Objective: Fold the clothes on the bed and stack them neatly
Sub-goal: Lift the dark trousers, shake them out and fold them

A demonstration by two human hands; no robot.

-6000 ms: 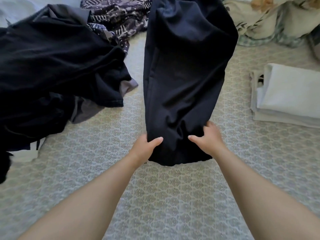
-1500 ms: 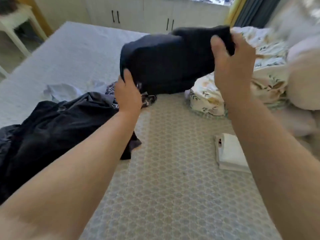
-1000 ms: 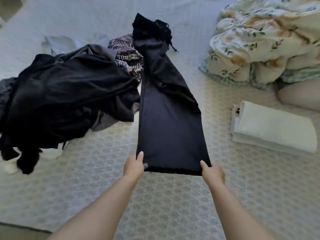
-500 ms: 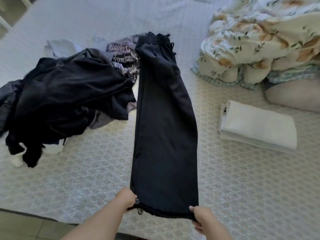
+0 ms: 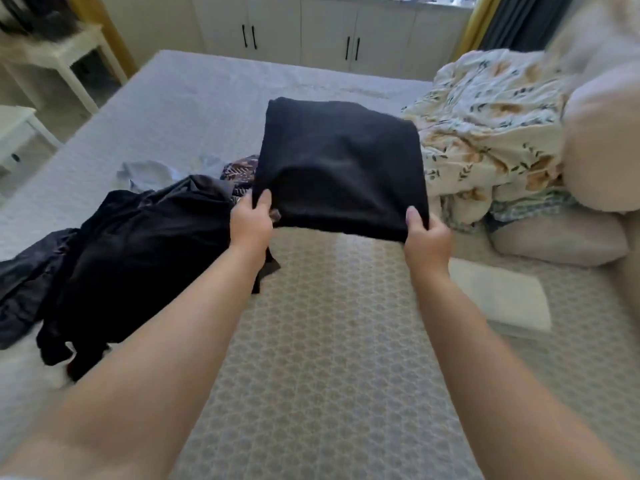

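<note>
The black trousers (image 5: 341, 168) are held in the air above the middle of the bed (image 5: 322, 341), doubled over so that the fold billows away from the person and the near edge hangs between the two hands. The near left corner is pinched by the left hand (image 5: 251, 221), thumb on top and fingers curled beneath the cloth; the near right corner is gripped the same way by the right hand (image 5: 426, 233).

The step in hand is judged to be the laying down of this fold. It would be done well if both corners are kept level and the cloth is drawn taut before it is lowered, so that no crease is trapped and the edges are matched.

An unfolded heap of dark clothes (image 5: 138, 251) lies to the left, with a patterned garment (image 5: 239, 169) and a pale one (image 5: 149, 173) behind it. A folded white piece (image 5: 502, 299) rests to the right, near a floral duvet (image 5: 491, 133).
</note>
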